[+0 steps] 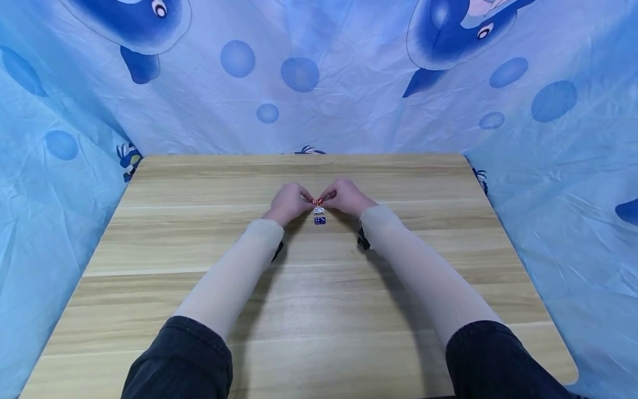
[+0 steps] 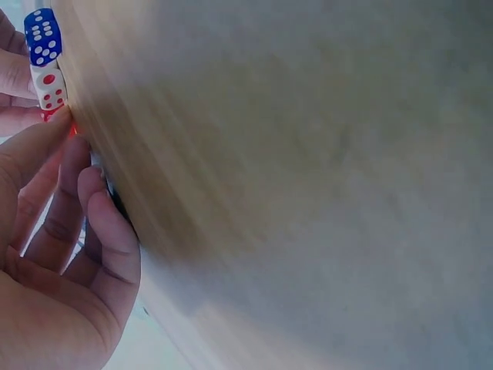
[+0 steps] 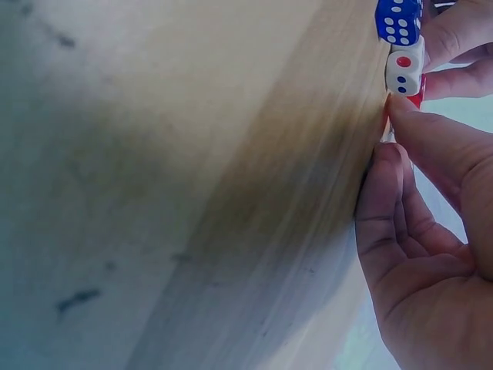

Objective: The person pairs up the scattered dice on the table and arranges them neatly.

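In the head view, two red dice [image 1: 317, 201] sit side by side between the hands. My left hand [image 1: 290, 201] pinches the left one with thumb and fingertips, and my right hand [image 1: 346, 198] pinches the right one the same way. A pair of white dice [image 1: 319, 210] lies just nearer to me, then a pair of blue dice [image 1: 320, 220]. The left wrist view shows a blue die [image 2: 43, 37] and a white die [image 2: 49, 86] lined up beyond the left thumb. In the right wrist view, fingertips mostly cover the red die [image 3: 387, 114] beside a white die [image 3: 406, 68].
The dice stand on a wood-grain table [image 1: 319, 310], toward its far half. A blue curtain [image 1: 349, 122] with dolphin prints hangs behind the far edge and along both sides. Both forearms reach across the table, with dark bands near the wrists.
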`<move>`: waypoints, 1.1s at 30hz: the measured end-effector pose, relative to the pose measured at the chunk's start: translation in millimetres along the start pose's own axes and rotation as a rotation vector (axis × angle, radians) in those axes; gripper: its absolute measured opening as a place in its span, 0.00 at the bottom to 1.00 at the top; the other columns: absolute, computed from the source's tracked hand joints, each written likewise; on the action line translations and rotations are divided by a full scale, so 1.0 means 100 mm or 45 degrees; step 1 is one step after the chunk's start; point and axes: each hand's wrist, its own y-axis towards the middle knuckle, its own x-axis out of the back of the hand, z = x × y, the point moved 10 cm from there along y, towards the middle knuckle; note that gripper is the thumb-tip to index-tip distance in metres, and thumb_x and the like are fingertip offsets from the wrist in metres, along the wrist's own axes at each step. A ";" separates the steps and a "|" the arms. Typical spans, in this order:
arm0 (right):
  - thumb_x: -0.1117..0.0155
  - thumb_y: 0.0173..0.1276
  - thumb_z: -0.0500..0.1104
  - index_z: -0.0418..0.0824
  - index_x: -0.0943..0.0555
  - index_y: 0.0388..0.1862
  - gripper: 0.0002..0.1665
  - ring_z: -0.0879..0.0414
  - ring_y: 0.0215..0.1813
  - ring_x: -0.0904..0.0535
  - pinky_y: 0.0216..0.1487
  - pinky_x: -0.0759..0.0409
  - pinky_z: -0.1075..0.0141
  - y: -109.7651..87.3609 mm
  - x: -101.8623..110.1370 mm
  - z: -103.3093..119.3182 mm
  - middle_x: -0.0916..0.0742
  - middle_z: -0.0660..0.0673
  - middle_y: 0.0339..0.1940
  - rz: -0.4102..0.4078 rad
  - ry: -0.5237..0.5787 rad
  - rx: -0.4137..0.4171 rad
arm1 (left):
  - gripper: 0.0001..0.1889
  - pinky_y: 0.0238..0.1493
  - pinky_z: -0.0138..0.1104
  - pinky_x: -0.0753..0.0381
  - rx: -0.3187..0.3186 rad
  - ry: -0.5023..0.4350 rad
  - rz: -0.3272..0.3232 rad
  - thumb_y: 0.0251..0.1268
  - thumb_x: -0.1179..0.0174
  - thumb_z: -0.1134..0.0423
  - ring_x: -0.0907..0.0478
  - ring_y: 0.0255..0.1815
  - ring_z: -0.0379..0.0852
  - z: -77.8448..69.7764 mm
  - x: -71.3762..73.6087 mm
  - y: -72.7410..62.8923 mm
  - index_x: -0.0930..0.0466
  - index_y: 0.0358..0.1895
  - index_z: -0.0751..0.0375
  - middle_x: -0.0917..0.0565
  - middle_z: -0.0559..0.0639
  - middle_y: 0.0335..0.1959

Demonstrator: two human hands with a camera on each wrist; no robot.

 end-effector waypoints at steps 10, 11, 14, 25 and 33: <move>0.23 0.63 0.37 0.40 0.09 0.43 0.09 0.56 0.43 0.16 0.51 0.21 0.63 -0.02 -0.01 -0.01 0.09 0.49 0.39 0.003 -0.003 -0.026 | 0.08 0.59 0.44 0.26 -0.063 0.005 0.042 0.62 0.26 0.58 0.20 0.52 0.50 0.00 -0.03 0.03 0.08 0.40 0.55 0.12 0.49 0.46; 0.23 0.63 0.37 0.40 0.09 0.43 0.09 0.56 0.43 0.16 0.51 0.21 0.63 -0.02 0.00 -0.01 0.09 0.49 0.39 -0.001 0.001 -0.027 | 0.08 0.59 0.43 0.26 -0.071 0.005 0.040 0.62 0.26 0.58 0.20 0.52 0.50 -0.01 -0.02 0.04 0.08 0.41 0.56 0.12 0.50 0.46; 0.24 0.64 0.37 0.40 0.10 0.43 0.09 0.56 0.43 0.16 0.51 0.21 0.63 -0.02 0.01 -0.01 0.10 0.49 0.39 0.002 0.011 -0.023 | 0.08 0.59 0.44 0.26 -0.071 -0.001 0.039 0.62 0.26 0.58 0.20 0.53 0.50 -0.02 -0.01 0.04 0.08 0.41 0.56 0.12 0.50 0.46; 0.23 0.63 0.39 0.42 0.09 0.43 0.09 0.56 0.41 0.17 0.49 0.22 0.62 -0.04 0.01 -0.01 0.10 0.51 0.38 -0.006 -0.014 -0.036 | 0.09 0.60 0.43 0.27 -0.045 -0.024 0.042 0.60 0.24 0.59 0.21 0.54 0.50 0.00 0.00 0.05 0.08 0.41 0.56 0.12 0.50 0.46; 0.23 0.64 0.40 0.42 0.10 0.46 0.12 0.55 0.46 0.17 0.53 0.22 0.60 -0.06 0.01 -0.07 0.10 0.49 0.43 0.000 -0.016 -0.071 | 0.13 0.64 0.44 0.29 -0.033 -0.074 0.072 0.60 0.25 0.61 0.23 0.59 0.53 0.05 0.01 0.02 0.10 0.47 0.58 0.14 0.52 0.52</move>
